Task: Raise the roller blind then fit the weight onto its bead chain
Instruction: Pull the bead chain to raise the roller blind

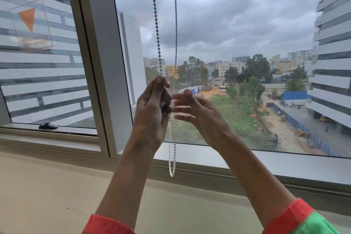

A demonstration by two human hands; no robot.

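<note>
The bead chain (156, 24) hangs as two strands from above the frame, in front of the window glass. My left hand (153, 108) pinches the left strand between thumb and fingers at about mid height. My right hand (197, 112) is just to its right, fingers spread and pointing left, beside the right strand; I cannot tell whether it touches it. Below the hands the chain's white loop (172, 165) dangles free over the sill. No weight and no blind fabric are in view.
A grey window mullion (106, 62) stands left of the chain. A beige sill (57, 186) runs below the window. A small black latch (47, 126) sits on the left pane's frame, and a sticker with an orange triangle (30, 24) is on that glass.
</note>
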